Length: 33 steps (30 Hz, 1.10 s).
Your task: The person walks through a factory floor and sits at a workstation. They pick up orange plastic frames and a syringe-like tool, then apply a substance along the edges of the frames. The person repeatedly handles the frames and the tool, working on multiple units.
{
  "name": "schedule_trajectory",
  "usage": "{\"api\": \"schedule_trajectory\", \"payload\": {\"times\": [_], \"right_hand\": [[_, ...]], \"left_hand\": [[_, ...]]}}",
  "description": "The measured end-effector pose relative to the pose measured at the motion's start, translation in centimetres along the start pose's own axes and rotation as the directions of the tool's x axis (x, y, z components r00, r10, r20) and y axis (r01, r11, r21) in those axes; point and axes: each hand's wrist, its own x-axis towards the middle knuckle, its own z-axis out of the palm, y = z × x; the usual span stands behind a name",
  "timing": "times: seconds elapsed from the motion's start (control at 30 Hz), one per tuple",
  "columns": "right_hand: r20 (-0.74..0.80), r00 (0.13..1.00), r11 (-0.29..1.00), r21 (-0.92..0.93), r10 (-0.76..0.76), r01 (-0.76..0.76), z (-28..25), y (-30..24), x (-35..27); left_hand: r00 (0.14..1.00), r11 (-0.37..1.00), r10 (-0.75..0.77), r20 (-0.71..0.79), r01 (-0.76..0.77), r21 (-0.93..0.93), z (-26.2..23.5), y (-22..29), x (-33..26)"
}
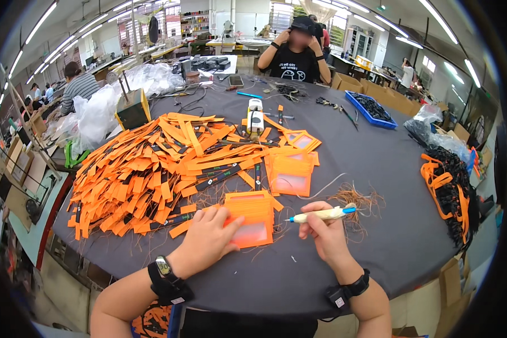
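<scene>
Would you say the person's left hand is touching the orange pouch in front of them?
Touching: the head view shows the left hand lying flat on the orange pouch, fingers overlapping its left edge.

Bright even light from ceiling tube lamps (67,42) at 11 and 1 o'clock, soft shadows, strong fisheye bending, black corners, sharp centre.

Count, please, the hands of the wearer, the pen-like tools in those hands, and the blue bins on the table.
Hands: 2, the left hand and the right hand
Pen-like tool: 1
Blue bin: 1
Total: 4
</scene>
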Motion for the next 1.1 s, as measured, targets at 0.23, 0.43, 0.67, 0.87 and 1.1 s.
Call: {"api": "schedule_trajectory", "payload": {"times": [0.23, 0.43, 0.67, 0.87, 1.1], "right_hand": [[0.092, 0.992, 0.992, 0.092, 0.080, -0.089, 0.5, 0.6, -0.1], [0.091, 0.991, 0.941, 0.315, 0.098, -0.122, -0.7, 1.8, 0.5], [-0.023, 0.994, 0.932, 0.351, 0.110, -0.095, -0.5, 1.9, 0.5], [0.002, 0.995, 0.962, 0.255, 0.096, -0.093, 0.1, 2.7, 0.2], [-0.056, 0.992, 0.957, 0.275, 0.115, -0.095, 0.2, 2.6, 0.3]], "left_hand": [[0.994, 0.982, -0.108, -0.035, 0.101, -0.161, 1.0, -0.9, 0.5], [0.927, 0.586, -0.124, 0.355, 0.357, -0.728, -6.8, 1.5, -11.2], [-0.024, -0.333, -0.501, 0.865, 0.928, -0.167, 13.3, 8.4, -50.2], [-0.206, -0.501, -0.550, 0.809, 0.856, -0.123, 21.2, 12.8, -48.1], [-0.102, -0.408, -0.611, 0.785, 0.890, -0.202, 23.0, 9.3, -40.2]]}}
